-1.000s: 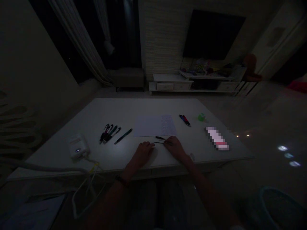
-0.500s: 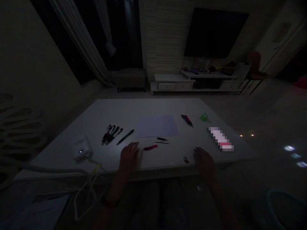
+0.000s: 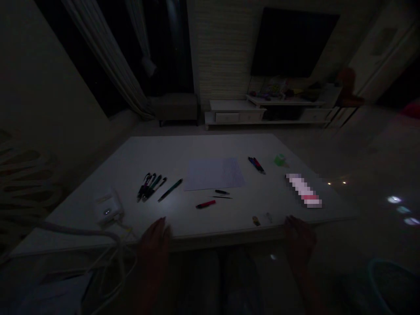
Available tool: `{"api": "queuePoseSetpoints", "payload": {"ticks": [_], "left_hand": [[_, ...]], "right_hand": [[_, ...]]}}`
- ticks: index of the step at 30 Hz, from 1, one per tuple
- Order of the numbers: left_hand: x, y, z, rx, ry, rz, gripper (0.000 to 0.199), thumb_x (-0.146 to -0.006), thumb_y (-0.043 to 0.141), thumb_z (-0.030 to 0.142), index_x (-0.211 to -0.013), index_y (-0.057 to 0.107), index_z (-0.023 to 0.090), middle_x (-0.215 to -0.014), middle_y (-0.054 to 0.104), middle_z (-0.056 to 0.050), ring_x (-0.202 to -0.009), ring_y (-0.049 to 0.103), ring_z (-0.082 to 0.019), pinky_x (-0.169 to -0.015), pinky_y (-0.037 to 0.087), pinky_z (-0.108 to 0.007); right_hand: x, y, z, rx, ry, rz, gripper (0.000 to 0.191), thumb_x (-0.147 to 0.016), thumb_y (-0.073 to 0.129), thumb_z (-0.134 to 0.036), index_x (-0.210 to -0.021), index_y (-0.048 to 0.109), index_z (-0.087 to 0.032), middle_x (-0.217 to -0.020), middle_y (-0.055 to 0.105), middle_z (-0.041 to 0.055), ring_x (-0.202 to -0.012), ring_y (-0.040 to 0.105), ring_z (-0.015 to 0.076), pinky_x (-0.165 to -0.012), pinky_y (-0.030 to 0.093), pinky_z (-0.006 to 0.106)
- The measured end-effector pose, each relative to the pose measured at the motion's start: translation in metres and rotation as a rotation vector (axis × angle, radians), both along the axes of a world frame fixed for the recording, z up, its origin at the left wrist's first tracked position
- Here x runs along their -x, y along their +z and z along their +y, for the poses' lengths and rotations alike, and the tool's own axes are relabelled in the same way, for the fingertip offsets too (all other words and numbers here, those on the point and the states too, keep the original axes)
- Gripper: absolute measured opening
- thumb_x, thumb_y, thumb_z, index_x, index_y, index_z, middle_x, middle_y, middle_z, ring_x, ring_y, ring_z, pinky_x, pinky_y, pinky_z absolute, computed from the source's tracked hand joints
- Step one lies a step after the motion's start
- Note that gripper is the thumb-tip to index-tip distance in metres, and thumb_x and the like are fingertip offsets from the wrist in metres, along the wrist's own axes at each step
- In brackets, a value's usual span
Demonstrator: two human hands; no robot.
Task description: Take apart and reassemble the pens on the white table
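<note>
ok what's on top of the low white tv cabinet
Small colourful jumbled items sit on the low white cabinet's upper shelf; they hide what lies behind them.

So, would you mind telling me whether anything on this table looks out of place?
Yes: a red piece, a black piece and a thin rod lie loose below the paper, and two small bits sit near the front edge of the table. They look like a pen taken apart, unlike the whole pens grouped at left.

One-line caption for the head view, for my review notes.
Left hand and right hand at the white table edge, near a red marker.
</note>
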State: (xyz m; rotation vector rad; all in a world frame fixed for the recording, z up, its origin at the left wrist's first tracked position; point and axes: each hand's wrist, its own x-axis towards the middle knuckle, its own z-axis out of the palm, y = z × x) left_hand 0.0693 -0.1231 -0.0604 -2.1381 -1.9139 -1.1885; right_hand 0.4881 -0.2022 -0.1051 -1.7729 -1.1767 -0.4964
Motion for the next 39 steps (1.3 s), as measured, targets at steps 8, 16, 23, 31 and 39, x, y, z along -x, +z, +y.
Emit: {"api": "queuePoseSetpoints", "payload": {"ticks": [8, 16, 23, 31, 39], "left_hand": [[-0.104, 0.026, 0.054, 0.12, -0.222, 0.169, 0.031, -0.077, 0.061, 0.039, -0.105, 0.061, 0.026, -0.103, 0.055, -0.008, -0.095, 0.051, -0.023, -0.079, 0.043, -0.037], [-0.118, 0.015, 0.069, 0.198, -0.255, 0.132, 0.017, -0.08, 0.059, 0.038, -0.086, 0.064, 0.023, -0.098, 0.058, -0.006, -0.095, 0.049, -0.022, -0.077, 0.038, -0.036], [-0.114, 0.017, 0.072, 0.242, -0.248, -0.169, 0.012, -0.086, 0.051, 0.028, -0.091, 0.058, 0.02, -0.085, 0.067, -0.003, -0.082, 0.059, -0.017, -0.079, 0.039, -0.035], [-0.11, 0.016, 0.073, 0.169, -0.329, -0.318, 0.017, -0.086, 0.046, 0.025, -0.093, 0.06, 0.019, -0.092, 0.068, -0.006, -0.087, 0.062, -0.017, -0.081, 0.044, -0.034], [-0.112, 0.023, 0.069, 0.166, -0.33, -0.231, 0.014, -0.086, 0.048, 0.022, -0.092, 0.06, 0.02, -0.092, 0.068, -0.004, -0.087, 0.061, -0.016, -0.081, 0.043, -0.034]], "right_hand": [[0.093, 0.052, 0.105, 0.281, 0.502, 0.096, 0.011, -0.078, 0.061, -0.03, -0.082, 0.066, -0.021, -0.088, 0.061, 0.0067, -0.089, 0.053, 0.021, -0.081, 0.043, 0.035], [0.116, 0.049, 0.14, 0.469, 0.568, 0.093, 0.007, -0.077, 0.063, -0.025, -0.081, 0.065, -0.019, -0.087, 0.061, 0.0088, -0.088, 0.053, 0.0226, -0.077, 0.041, 0.033], [0.111, 0.051, 0.139, 0.455, 0.558, 0.044, 0.011, -0.083, 0.053, -0.023, -0.077, 0.061, -0.019, -0.081, 0.062, 0.0087, -0.081, 0.054, 0.022, -0.071, 0.038, 0.032], [0.11, 0.074, 0.128, 0.473, 0.681, 0.042, 0.008, -0.083, 0.05, -0.02, -0.08, 0.057, -0.018, -0.069, 0.063, 0.0033, -0.068, 0.056, 0.0169, -0.068, 0.034, 0.028], [0.111, 0.069, 0.133, 0.476, 0.684, 0.019, 0.008, -0.083, 0.051, -0.021, -0.08, 0.058, -0.019, -0.07, 0.063, 0.0036, -0.067, 0.056, 0.0167, -0.067, 0.034, 0.028]]}}
